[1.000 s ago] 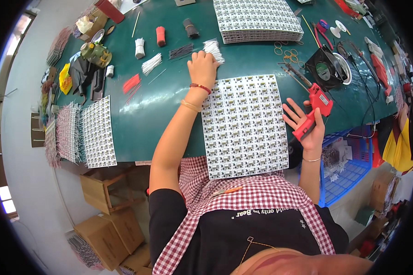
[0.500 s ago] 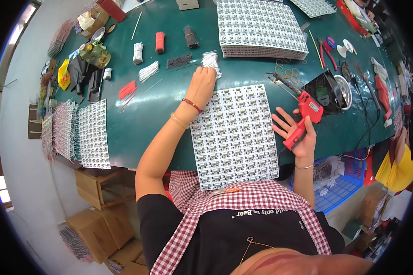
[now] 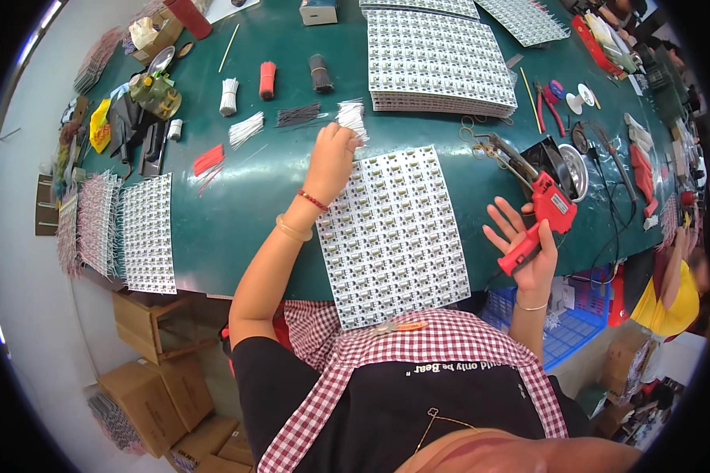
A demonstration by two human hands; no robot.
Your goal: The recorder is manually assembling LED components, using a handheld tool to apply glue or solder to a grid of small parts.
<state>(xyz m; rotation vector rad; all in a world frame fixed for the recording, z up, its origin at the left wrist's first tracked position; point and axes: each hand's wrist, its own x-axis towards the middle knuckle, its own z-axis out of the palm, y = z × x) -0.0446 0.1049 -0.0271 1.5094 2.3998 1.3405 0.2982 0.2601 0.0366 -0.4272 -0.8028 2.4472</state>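
A white panel of small circuit boards lies in front of me, its near edge against my checked apron. My left hand is over its far left corner, fingers curled and pinched beside a loose pile of white wires; what they hold, if anything, is hidden. My right hand grips a red soldering gun, its metal tip pointing away to the upper left, right of the panel. Some fingers are spread off the handle. Orange-handled cutters lie by the panel's near edge.
Loose black wires, red wires and tied wire bundles lie farther left. A tall panel stack stands at the back. Beyond the soldering gun sit a black fan and a solder spool. Wired panels stand far left.
The view has shifted slightly. My left hand has drawn a little left from the white wires. My right hand with the soldering gun has moved right, away from the panel's edge.
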